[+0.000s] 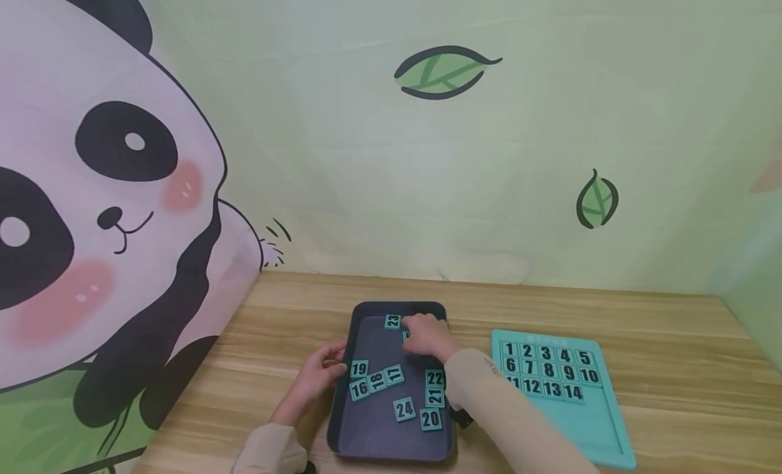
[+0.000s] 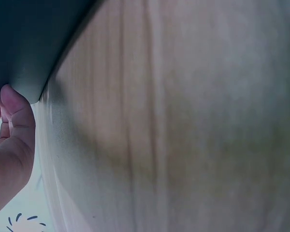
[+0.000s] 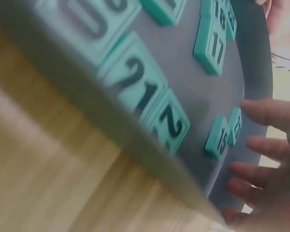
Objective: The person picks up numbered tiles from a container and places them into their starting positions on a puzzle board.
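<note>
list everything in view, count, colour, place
Tray: 1, dark grey, on table
Loose number tiles: 10, teal and black, in tray
Board: 1, turquoise, right of tray
Board tiles: 14, teal and black, on board
Table: 1, brown, below
Backdrop: 1, pale green, behind
Panda print: 1, black and white, left
Leaves: 2, green, on backdrop
Patch: 1, pink, right edge
Wrist pieces: 2, black, by cuffs
Sleeves: 2, beige, on both arms
Left hand: 1, at tray's left side
Right hand: 1, over tray's far end

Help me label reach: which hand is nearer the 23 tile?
Right. The right hand is just beside the 23 tile, over the far end of the tray; the left hand is farther off, at the tray's left edge.
</note>
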Demonstrator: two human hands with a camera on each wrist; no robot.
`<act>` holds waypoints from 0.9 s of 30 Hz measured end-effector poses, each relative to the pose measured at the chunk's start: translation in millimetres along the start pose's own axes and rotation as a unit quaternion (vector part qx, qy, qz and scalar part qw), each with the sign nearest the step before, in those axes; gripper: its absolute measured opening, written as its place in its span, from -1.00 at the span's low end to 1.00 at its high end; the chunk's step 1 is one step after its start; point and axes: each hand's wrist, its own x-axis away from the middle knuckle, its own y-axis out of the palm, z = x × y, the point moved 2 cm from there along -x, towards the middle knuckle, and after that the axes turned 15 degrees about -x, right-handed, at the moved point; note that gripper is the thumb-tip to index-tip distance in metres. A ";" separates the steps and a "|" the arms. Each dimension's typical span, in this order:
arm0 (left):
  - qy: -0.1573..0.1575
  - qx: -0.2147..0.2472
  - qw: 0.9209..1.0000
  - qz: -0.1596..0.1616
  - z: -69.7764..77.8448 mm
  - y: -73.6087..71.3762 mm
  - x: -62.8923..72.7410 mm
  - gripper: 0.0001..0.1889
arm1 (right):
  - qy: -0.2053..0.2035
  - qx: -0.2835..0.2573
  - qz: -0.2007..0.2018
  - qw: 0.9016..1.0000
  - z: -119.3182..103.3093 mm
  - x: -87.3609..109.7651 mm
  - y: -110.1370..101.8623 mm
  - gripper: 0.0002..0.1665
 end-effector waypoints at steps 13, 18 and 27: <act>0.006 0.009 1.000 -0.004 0.6 0.0 2.1 -0.56 | -0.041 0.015 -0.049 0.998 12.0 7.6 -0.1 -0.47; 0.007 0.008 1.000 -0.006 -0.4 -0.1 1.7 -0.55 | -0.056 0.008 -0.037 0.998 15.0 7.2 5.3 -0.50; 0.002 0.007 1.000 -0.007 -2.1 -0.6 0.5 -0.55 | -0.054 0.094 0.003 0.994 17.9 3.4 13.7 -0.52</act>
